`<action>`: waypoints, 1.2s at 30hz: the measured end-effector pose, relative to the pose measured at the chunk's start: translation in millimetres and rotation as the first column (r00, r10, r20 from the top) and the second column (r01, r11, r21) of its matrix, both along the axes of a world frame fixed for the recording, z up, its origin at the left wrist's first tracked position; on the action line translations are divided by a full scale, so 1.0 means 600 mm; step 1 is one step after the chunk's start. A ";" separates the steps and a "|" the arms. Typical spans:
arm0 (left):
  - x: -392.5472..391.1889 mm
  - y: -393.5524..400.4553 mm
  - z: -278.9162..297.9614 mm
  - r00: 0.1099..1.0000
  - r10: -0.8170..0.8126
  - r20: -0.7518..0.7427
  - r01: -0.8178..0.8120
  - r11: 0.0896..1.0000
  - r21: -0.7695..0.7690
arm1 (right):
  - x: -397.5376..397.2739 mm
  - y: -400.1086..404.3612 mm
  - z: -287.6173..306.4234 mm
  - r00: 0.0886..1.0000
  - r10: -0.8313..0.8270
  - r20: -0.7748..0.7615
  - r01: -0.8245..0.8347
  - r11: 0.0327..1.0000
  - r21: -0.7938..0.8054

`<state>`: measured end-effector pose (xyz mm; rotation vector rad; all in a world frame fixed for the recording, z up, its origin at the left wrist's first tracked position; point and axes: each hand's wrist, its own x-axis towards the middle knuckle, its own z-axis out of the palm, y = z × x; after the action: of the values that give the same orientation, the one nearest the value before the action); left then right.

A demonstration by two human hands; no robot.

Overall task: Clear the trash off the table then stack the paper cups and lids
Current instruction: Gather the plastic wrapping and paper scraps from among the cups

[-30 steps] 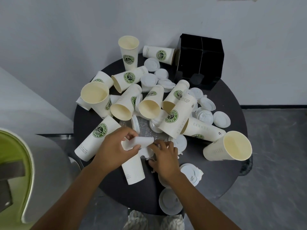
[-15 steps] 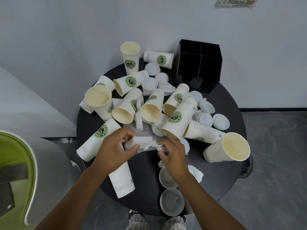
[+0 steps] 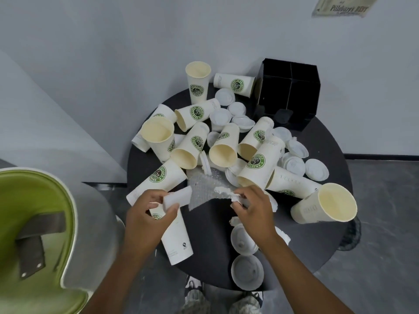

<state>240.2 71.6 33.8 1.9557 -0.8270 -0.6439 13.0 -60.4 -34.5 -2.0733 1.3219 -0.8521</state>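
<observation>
Several white paper cups with green logos lie tumbled on a round black table point(image 3: 317, 245); one cup point(image 3: 197, 81) stands upright at the back. White lids point(image 3: 316, 169) are scattered among them, and two lids point(image 3: 247, 269) sit near the front edge. My left hand point(image 3: 149, 219) is closed on a rolled white paper scrap point(image 3: 178, 197). My right hand point(image 3: 255, 209) pinches torn white scraps at the edge of a clear bubble-wrap sheet point(image 3: 204, 191), which stretches between both hands above the table.
A black divided organiser box point(image 3: 288, 94) stands at the back right of the table. A green and white chair point(image 3: 34, 234) is close on the left. White walls rise behind; grey floor lies to the right. My shoes show below the table edge.
Both hands have drawn apart and lifted, and the bubble-wrap sheet now shows spread between them. The view has tilted up slightly, so the table sits lower in frame.
</observation>
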 end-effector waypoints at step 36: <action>0.008 -0.169 0.061 0.980 -0.190 0.058 0.194 0.978 -0.075 | 0.023 -0.038 0.138 0.986 -0.080 0.146 0.074 0.996 0.046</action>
<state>245.3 -29.6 70.5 1.8399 -1.0668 -0.6656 26.9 -83.4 48.1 -1.8999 1.3345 -0.9845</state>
